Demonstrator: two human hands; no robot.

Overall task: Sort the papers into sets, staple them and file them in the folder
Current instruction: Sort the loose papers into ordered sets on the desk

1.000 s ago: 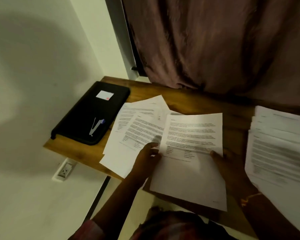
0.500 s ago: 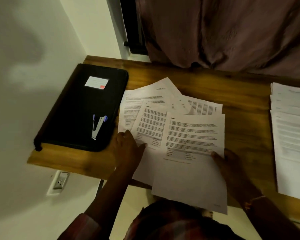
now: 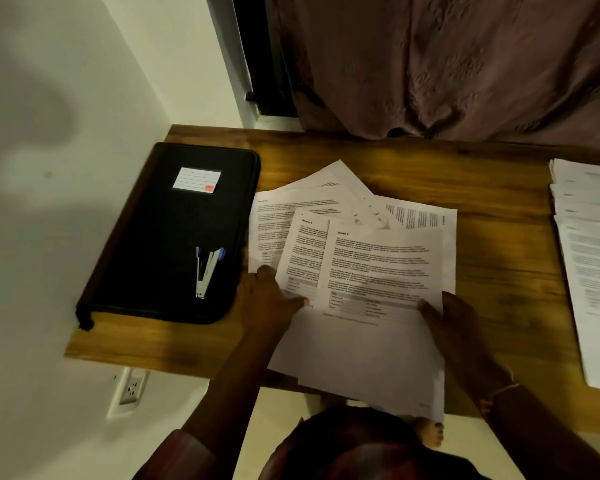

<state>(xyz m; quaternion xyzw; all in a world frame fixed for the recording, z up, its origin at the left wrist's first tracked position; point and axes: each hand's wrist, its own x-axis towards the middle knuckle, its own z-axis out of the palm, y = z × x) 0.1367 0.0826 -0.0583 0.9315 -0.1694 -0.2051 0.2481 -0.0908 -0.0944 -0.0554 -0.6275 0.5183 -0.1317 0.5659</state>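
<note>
On wooden desk (image 3: 482,188), left hand (image 3: 271,299) presses fanned sheets (image 3: 291,216), right hand (image 3: 458,327) pinches top sheet (image 3: 378,265) — sorting underway; stapler (image 3: 207,271) idle on closed black folder (image 3: 160,237), nothing visibly stapled or filed.

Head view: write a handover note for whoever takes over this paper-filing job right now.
Left hand: fingers rest flat on the left edge of the fanned white printed sheets, mid wooden table.
Right hand: pinches the front sheet at its right edge, thumb on top.
Black zipped folder lies closed at far left, with the silver-and-blue stapler on it. Second stack of white papers is at the right edge.
Done: nothing visibly stapled or filed.
Left: finish sorting, staple each set, file in folder.
</note>
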